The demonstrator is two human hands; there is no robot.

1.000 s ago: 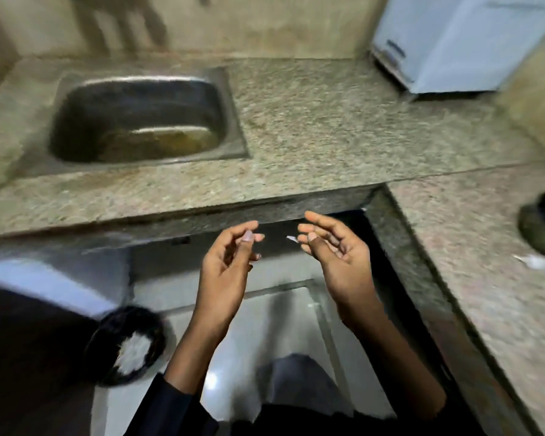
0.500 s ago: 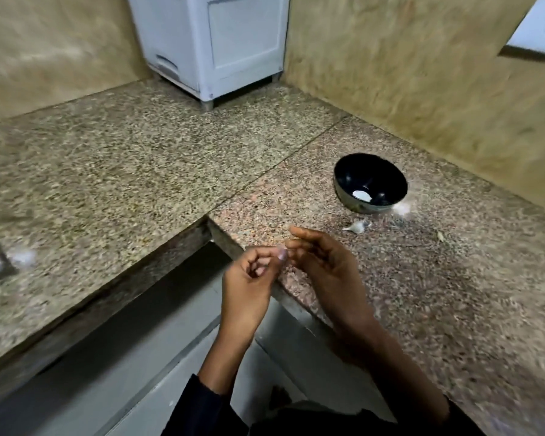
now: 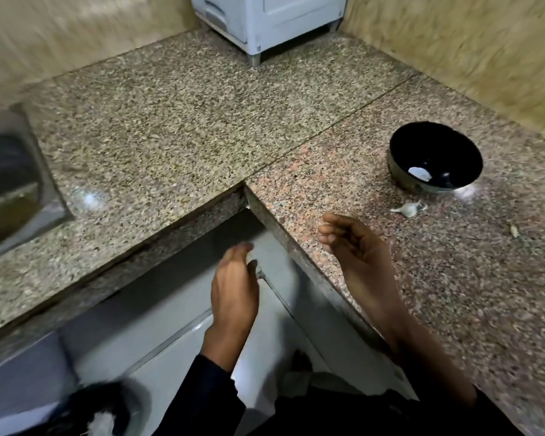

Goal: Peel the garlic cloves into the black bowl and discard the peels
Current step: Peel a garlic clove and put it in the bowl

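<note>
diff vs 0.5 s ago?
The hands separated: left hand dropped below the counter edge, right hand hovers over the countertop, fingers loose; nothing visibly held. The black bowl and unpeeled garlic clove beside it stayed put.

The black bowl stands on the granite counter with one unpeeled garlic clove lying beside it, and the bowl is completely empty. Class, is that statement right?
Not quite. The head view shows the black bowl is not empty: a pale piece, apparently a peeled clove, lies inside. The rest holds: the bowl stands on the granite counter and an unpeeled garlic clove lies beside it.
</note>
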